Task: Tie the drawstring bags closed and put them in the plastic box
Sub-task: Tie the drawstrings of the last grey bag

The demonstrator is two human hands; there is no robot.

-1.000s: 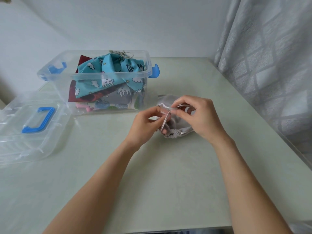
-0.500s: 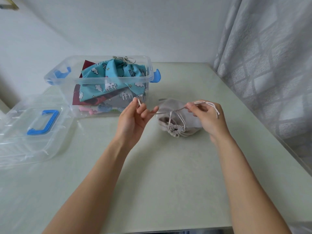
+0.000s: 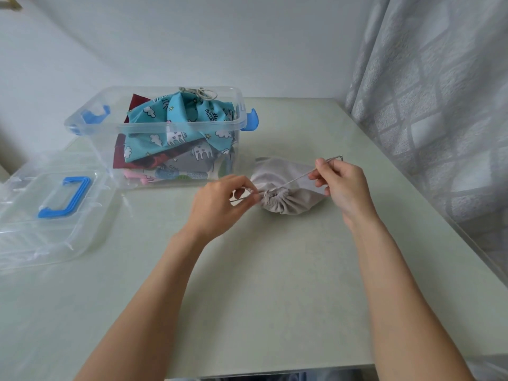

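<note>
Since half a second ago the hands have drawn the cord tighter, and the bag's mouth has gathered into a closed pucker. On the table (image 3: pixel 275 284), the box (image 3: pixel 154 133) stands open and already full of tied bags, its lid (image 3: pixel 55 215) set aside to keep the way in clear. Just right of it lies the grey bag (image 3: pixel 288 199), mouth toward the person. The left hand (image 3: pixel 220 204) and right hand (image 3: pixel 343 185), apart, each pinch a cord (image 3: pixel 302 177) end, pulling opposite ways.

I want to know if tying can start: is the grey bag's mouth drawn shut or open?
Shut. The grey bag has its mouth gathered into tight puckers, with both hands pulling the cords outward. No knot shows yet.
</note>
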